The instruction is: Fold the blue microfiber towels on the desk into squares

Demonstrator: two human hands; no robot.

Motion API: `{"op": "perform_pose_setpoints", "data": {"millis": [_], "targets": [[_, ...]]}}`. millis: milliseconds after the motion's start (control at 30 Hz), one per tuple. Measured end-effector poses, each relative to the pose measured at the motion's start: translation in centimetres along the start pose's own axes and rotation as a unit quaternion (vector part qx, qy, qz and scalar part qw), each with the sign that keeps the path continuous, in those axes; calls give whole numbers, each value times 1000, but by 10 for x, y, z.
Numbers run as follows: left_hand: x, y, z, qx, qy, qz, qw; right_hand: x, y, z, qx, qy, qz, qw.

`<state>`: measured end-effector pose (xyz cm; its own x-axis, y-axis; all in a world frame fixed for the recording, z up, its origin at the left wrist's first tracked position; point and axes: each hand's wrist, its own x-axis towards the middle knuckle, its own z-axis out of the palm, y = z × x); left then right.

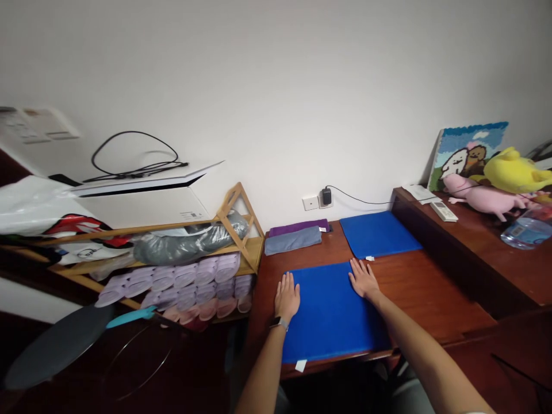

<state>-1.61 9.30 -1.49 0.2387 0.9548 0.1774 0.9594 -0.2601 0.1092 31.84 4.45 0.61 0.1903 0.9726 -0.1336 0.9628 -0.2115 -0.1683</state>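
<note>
A blue cloth (328, 313) lies spread out on the brown wooden desk (435, 293), with a white tag at its front edge. On its left edge rests my left hand (287, 296), flat, fingers stretched forward, a watch on the wrist. My right hand (363, 279) lies flat near the cloth's far right corner, fingers spread. Neither hand grips anything. Behind, against the wall, is a second blue cloth (379, 234), also flat, with a small white tag at its near edge. To its left are a folded grey-blue cloth (293, 241) and a folded purple cloth (298, 227).
A wooden rack (244, 230) with lilac slippers (194, 276) and a white box (146, 204) stands left. On the raised right shelf (487, 247) are a remote (444, 211), plush toys (487, 195) and a plastic bottle (526, 230). A black charger (326, 196) is plugged into the wall.
</note>
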Motion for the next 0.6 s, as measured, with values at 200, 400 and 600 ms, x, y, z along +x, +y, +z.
{"op": "perform_pose_setpoints", "data": {"millis": [200, 400, 600], "targets": [[3, 7, -7, -10, 14, 3, 1000, -17, -6, -12, -7, 13, 12, 1000], [-13, 43, -22, -26, 48, 80, 995, -71, 1, 12, 17, 38, -44, 998], [-37, 164, -12, -88, 2, 206, 975, -83, 3, 21, 29, 26, -34, 999]]}}
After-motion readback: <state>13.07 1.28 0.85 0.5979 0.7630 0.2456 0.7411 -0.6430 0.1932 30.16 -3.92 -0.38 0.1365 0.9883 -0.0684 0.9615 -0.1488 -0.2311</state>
